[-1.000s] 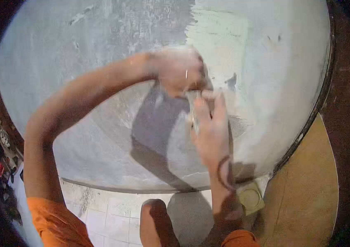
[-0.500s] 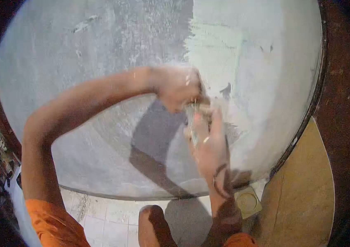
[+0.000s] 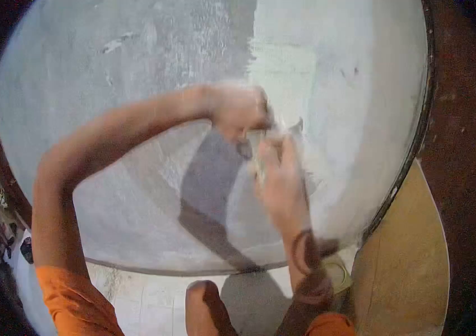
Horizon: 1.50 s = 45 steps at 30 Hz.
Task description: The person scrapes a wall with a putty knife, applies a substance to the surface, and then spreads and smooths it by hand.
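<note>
Your left hand [image 3: 242, 107] and right hand [image 3: 280, 182] are slightly higher now, close together; I cannot tell their grip. Keep both steady before the grey surface [image 3: 154, 61].

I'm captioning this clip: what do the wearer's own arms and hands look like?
The left sleeve and right sleeve are orange fabric; the left is short, ending above the elbow. The left hand and right hand wear no gloves; blur hides finer details. A dark curved mark below the right hand may be a band or shadow.
</note>
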### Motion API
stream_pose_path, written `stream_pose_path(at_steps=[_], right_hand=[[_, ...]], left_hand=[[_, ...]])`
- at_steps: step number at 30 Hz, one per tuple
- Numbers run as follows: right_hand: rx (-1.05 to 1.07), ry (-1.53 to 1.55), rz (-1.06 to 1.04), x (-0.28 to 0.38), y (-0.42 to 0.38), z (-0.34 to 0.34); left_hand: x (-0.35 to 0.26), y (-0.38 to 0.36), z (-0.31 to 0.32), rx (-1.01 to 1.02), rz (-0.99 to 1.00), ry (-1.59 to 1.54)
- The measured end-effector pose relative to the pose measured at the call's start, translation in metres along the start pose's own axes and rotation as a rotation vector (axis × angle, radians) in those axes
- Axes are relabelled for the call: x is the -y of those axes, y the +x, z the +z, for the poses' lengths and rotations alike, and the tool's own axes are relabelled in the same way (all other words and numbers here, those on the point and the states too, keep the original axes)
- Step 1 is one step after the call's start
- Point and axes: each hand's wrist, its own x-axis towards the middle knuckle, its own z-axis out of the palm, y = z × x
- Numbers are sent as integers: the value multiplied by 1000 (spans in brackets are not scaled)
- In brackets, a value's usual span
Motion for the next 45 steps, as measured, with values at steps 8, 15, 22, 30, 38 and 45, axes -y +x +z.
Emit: stream_pose_path(at_steps=[8, 15, 22, 30, 38, 45], right_hand=[[-46, -4, -103, 0, 18, 13], [-77, -189, -246, 3, 27, 2], [-156, 29, 269, -86, -95, -49], [-162, -112, 128, -96, -77, -62], [-173, -150, 80, -63, -53, -51], [-172, -106, 192, -102, -86, -48]], left_hand=[[18, -3, -1, -57, 75, 110], [23, 9, -31, 230, -77, 156], [-90, 45, 125, 217, 16, -110], [-90, 56, 102, 155, -20, -91], [-66, 47, 71, 55, 0, -45], [-88, 39, 106, 11, 46, -143]])
